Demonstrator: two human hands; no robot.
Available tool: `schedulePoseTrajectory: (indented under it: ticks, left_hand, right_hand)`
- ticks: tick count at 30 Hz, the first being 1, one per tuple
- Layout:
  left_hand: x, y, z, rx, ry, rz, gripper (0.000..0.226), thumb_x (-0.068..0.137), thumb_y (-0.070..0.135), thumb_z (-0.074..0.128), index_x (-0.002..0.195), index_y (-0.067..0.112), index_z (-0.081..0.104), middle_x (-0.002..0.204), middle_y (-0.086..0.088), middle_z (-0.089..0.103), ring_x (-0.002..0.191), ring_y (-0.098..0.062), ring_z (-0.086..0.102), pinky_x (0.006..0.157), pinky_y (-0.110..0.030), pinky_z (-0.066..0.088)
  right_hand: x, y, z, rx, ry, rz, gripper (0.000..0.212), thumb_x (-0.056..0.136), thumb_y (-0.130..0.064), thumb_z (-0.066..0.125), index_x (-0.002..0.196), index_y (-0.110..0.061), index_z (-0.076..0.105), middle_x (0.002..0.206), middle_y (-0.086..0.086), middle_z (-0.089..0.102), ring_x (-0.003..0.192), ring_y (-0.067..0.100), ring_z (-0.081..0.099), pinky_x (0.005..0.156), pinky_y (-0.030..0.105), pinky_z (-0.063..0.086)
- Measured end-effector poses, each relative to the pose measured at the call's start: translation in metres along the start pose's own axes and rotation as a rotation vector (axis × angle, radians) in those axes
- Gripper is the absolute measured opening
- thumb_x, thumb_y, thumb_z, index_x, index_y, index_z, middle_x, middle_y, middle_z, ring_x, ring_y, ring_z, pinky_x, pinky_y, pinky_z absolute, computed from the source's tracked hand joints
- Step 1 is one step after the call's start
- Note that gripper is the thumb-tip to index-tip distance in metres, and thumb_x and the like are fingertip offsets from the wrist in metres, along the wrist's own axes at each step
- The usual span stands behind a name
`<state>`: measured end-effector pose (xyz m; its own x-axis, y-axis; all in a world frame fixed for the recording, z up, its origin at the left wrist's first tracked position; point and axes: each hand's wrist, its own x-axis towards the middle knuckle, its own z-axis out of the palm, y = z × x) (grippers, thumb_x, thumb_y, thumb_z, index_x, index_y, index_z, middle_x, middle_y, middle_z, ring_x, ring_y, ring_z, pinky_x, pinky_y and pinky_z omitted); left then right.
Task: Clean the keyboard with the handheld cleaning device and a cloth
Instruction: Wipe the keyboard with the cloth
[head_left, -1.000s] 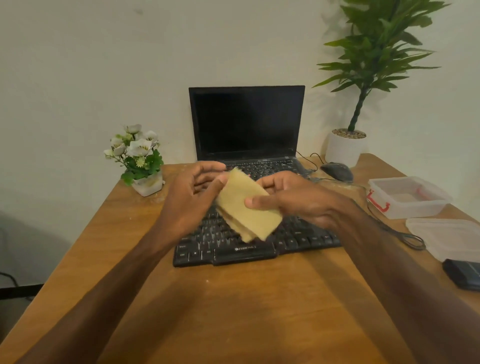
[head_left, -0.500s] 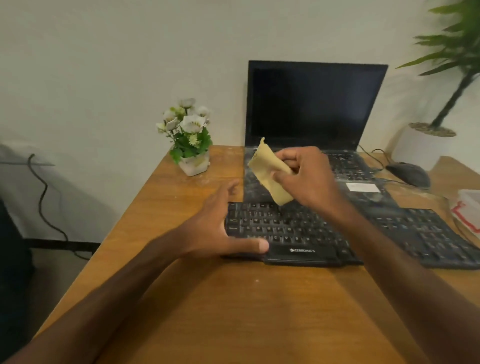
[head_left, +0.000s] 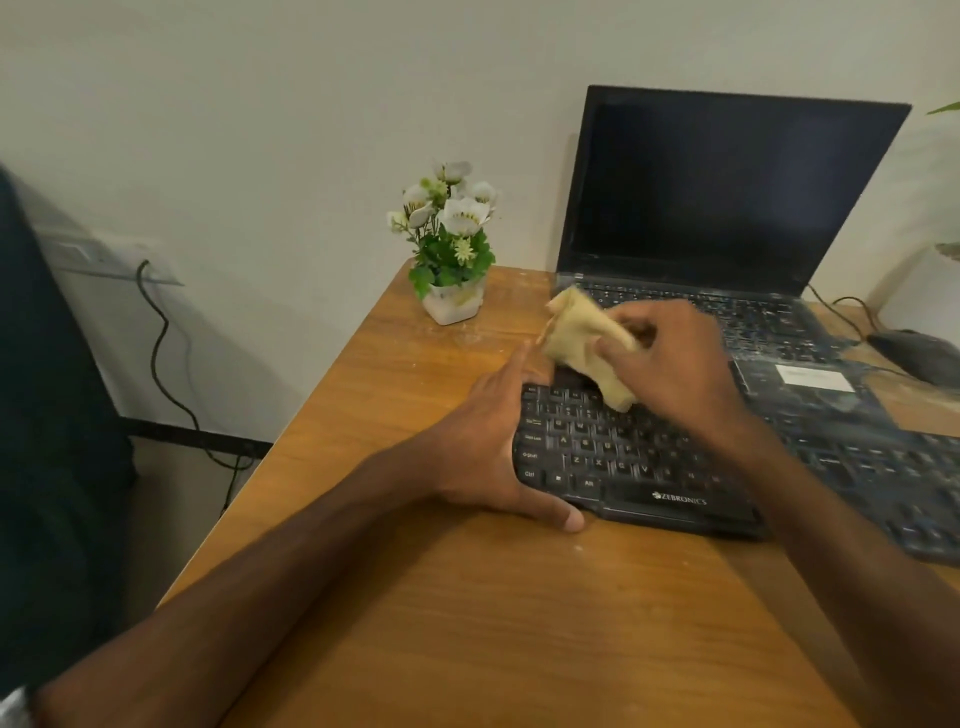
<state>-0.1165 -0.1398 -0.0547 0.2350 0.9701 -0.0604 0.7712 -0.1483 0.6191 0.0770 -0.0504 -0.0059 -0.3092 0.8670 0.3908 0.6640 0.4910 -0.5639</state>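
A black keyboard (head_left: 649, 457) lies on the wooden desk (head_left: 467, 623) in front of a laptop. My right hand (head_left: 675, 364) grips a folded yellow cloth (head_left: 582, 338), whose lower corner touches the keyboard's top-left keys. My left hand (head_left: 488, 447) rests flat against the keyboard's left end, fingers straight along its side and thumb along the front edge. No handheld cleaning device is in view.
An open laptop (head_left: 727, 197) with a dark screen stands behind the keyboard. A small pot of white flowers (head_left: 452, 249) sits at the desk's back left. A mouse (head_left: 919, 353) and its cable lie at the right. The desk's left edge drops off beside my left forearm.
My left hand let go of the cloth and settled against the keyboard's left end. My right hand brought the cloth down onto the top-left keys. The view swung left.
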Motion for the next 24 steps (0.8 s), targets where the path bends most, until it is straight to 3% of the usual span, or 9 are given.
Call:
schedulePoseTrajectory:
  ticks: [2,6,8,10,13,16,18,21,24]
  left_hand:
    - [-0.001,-0.001,0.000,0.014,-0.017,-0.018,0.164,0.052,0.074,0.092,0.158,0.039,-0.029,0.171,0.015,0.001,0.155,-0.014,0.014,0.122,-0.035,0.024]
    - [-0.002,0.001,0.002,0.037,-0.022,-0.010,0.162,0.055,0.076,0.090,0.158,0.038,-0.029,0.170,0.017,-0.004,0.156,-0.012,0.010,0.123,-0.036,0.023]
    - [-0.002,0.001,0.001,0.041,-0.024,-0.011,0.161,0.055,0.076,0.089,0.158,0.039,-0.029,0.170,0.019,-0.004,0.156,-0.011,0.010,0.124,-0.037,0.023]
    - [-0.002,0.003,0.001,0.047,-0.031,-0.013,0.159,0.056,0.075,0.089,0.158,0.039,-0.028,0.170,0.020,-0.005,0.156,-0.011,0.010,0.125,-0.038,0.023]
    - [-0.002,0.005,0.000,0.059,-0.037,-0.015,0.158,0.058,0.074,0.089,0.159,0.038,-0.027,0.170,0.019,-0.005,0.156,-0.011,0.009,0.126,-0.041,0.022]
    - [-0.002,0.004,0.000,0.071,-0.031,-0.010,0.158,0.057,0.076,0.088,0.160,0.037,-0.025,0.170,0.017,0.000,0.155,-0.012,0.010,0.127,-0.045,0.024]
    - [-0.002,0.003,0.001,0.071,-0.024,-0.008,0.158,0.056,0.077,0.088,0.160,0.036,-0.024,0.169,0.017,0.002,0.155,-0.012,0.011,0.127,-0.046,0.024]
    - [-0.001,0.003,0.001,0.060,-0.024,-0.008,0.157,0.057,0.075,0.089,0.160,0.037,-0.023,0.168,0.017,0.004,0.153,-0.011,0.013,0.127,-0.045,0.025]
    - [-0.001,0.003,0.002,0.065,-0.018,0.005,0.157,0.057,0.076,0.088,0.161,0.037,-0.023,0.169,0.016,0.005,0.153,-0.011,0.012,0.127,-0.046,0.024]
  right_hand:
    - [0.006,0.011,-0.012,0.084,0.077,0.142,0.030,0.091,-0.025,0.073,0.119,-0.016,0.072,0.098,-0.009,0.070,0.079,0.004,0.065,0.060,0.015,0.047]
    - [0.006,0.024,-0.023,0.735,0.018,0.552,0.053,0.086,-0.013,0.077,0.134,-0.014,0.053,0.113,0.009,0.070,0.094,0.022,0.074,0.066,0.034,0.062]
    - [0.005,0.025,-0.024,0.933,-0.069,0.596,0.063,0.082,-0.004,0.078,0.136,-0.017,0.048,0.118,0.014,0.068,0.097,0.027,0.074,0.068,0.034,0.063]
    - [0.004,0.022,-0.029,1.001,-0.169,0.559,0.064,0.077,0.002,0.078,0.132,-0.019,0.056,0.119,0.014,0.069,0.099,0.027,0.074,0.072,0.035,0.063]
    - [0.000,0.017,-0.031,0.905,-0.268,0.443,0.066,0.067,0.006,0.081,0.127,-0.018,0.066,0.117,0.008,0.072,0.104,0.022,0.072,0.080,0.034,0.062]
    - [-0.002,0.015,-0.027,0.603,-0.245,0.290,0.073,0.064,0.005,0.086,0.129,-0.023,0.065,0.116,-0.005,0.070,0.106,0.012,0.067,0.074,0.023,0.061]
    - [-0.003,0.013,-0.024,0.414,-0.193,0.167,0.068,0.067,0.002,0.087,0.126,-0.026,0.067,0.119,-0.009,0.066,0.107,0.010,0.063,0.073,0.022,0.060]
    - [-0.004,0.012,-0.021,0.175,-0.103,-0.022,0.055,0.071,-0.006,0.087,0.117,-0.031,0.071,0.123,-0.013,0.064,0.109,0.009,0.060,0.085,0.029,0.057]
    - [-0.004,0.016,-0.017,0.091,-0.067,-0.064,0.047,0.073,-0.012,0.086,0.114,-0.032,0.072,0.122,-0.008,0.062,0.110,0.008,0.053,0.089,0.028,0.048]
